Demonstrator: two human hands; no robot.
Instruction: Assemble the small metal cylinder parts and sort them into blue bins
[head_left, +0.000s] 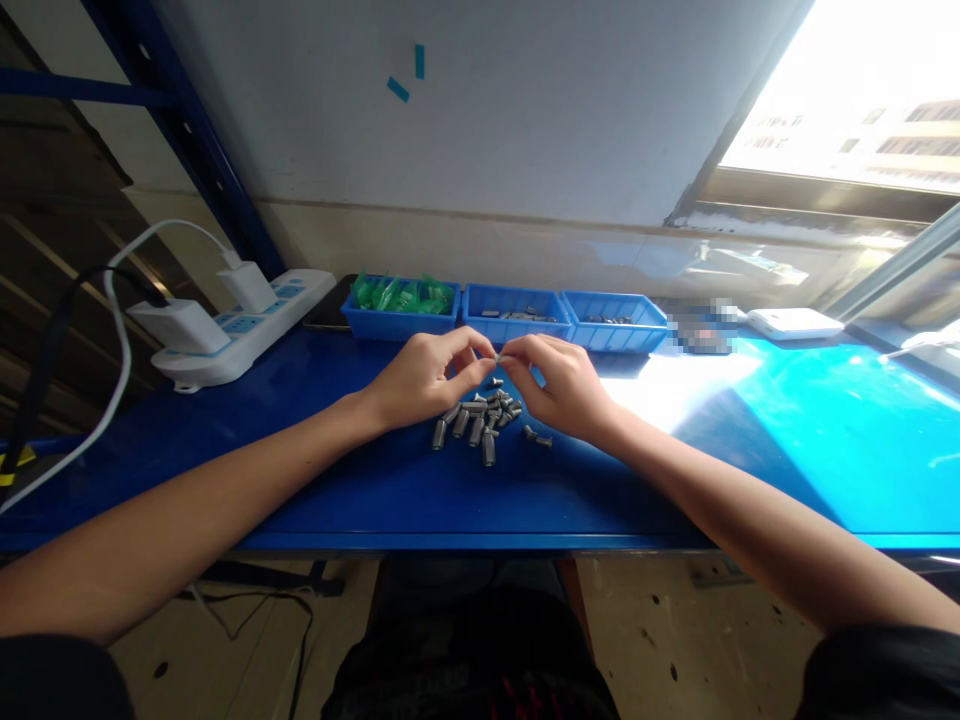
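Above the blue tabletop, my left hand (431,375) and my right hand (559,385) meet fingertip to fingertip. Both pinch a small metal part (498,357), mostly covered by the fingers, so its exact kind cannot be made out. Just below lies a loose pile of metal hardware: several long coupling nuts (476,430) on the near and left side, with short screws (504,408) heaped behind them. A couple of stray screws (544,441) rest to the right of the pile, under my right wrist. One more screw (493,383) lies directly beneath my fingertips.
Along the back stand three blue bins: one with green packets (401,322), two holding small metal parts (516,328) (611,335). A white power strip (247,335) with plugged chargers sits left. A white box (795,323) lies back right. Strong sunlight falls on the right side.
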